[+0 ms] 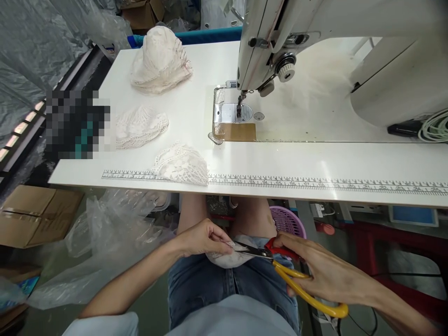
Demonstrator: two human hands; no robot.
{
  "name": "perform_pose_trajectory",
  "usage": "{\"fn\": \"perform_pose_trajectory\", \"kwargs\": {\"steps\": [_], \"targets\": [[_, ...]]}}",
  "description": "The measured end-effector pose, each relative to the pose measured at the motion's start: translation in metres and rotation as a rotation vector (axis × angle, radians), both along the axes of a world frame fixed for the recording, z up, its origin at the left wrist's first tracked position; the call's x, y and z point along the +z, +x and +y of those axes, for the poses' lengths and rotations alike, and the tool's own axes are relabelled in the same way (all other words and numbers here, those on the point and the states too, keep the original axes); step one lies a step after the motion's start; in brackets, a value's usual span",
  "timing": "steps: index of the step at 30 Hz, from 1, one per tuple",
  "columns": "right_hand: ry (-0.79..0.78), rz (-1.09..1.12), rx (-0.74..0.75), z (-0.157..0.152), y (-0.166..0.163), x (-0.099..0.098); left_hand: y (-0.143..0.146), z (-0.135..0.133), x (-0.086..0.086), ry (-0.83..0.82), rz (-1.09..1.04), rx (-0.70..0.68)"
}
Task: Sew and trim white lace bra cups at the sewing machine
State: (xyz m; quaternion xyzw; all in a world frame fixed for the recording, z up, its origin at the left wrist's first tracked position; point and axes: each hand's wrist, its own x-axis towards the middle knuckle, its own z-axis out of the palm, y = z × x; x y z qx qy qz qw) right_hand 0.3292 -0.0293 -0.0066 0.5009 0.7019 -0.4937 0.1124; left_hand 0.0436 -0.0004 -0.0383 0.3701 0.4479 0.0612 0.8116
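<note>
A piece of white cloth [229,262] lay in the person's lap, over the denim shorts [201,284] and nearer than the edge of the tabletop [280,158]. The left hand [208,240] pinched its edge between thumb and fingers. The right hand [311,263] was wrapped around the red and yellow handles of the scissors [266,253], whose blades stood slightly parted, their tips pointing left and just beside the pinching fingertips. Whether any cloth sat between the blades was too small to tell.

That closeness looked like the main risk: if the blades closed too far left, they could nip a finger. A loose pinch might let the cloth fold under itself, so that a cut would catch a second layer. The bare legs and the shorts lay just below, and a dipping tip could scratch skin or snag denim.

On the tabletop, a lace piece [182,164] lay across the ruler marking [315,183], near the front edge; a brushing arm could probably knock it off.
</note>
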Motion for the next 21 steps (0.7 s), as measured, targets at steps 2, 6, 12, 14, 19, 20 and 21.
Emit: {"fn": "perform_pose_trajectory", "kwargs": {"steps": [2,6,12,14,19,20,21], "targets": [[-0.005,-0.011,0.005,0.0003,-0.0007,-0.0001,0.0000,0.0000,-0.0007,0.009,-0.012,0.005],[0.010,0.014,0.013,0.0050,-0.0043,0.0028,0.0007,-0.0010,-0.0003,0.030,-0.021,0.009],[0.040,0.054,0.029,0.0085,-0.0088,0.0062,0.0005,-0.0008,0.0018,0.062,-0.013,-0.015],[0.048,0.054,0.020,0.0076,-0.0077,0.0051,-0.0005,-0.0008,0.0007,0.062,-0.015,-0.007],[0.066,0.073,-0.006,0.0055,-0.0050,0.0015,-0.0033,-0.0019,-0.0025,0.045,-0.023,0.015],[0.068,0.081,-0.007,0.0055,-0.0053,0.0012,-0.0035,-0.0020,-0.0024,0.045,-0.021,0.014],[0.067,0.087,-0.003,0.0055,-0.0058,0.0010,-0.0035,-0.0020,-0.0020,0.045,-0.015,0.013]]}}
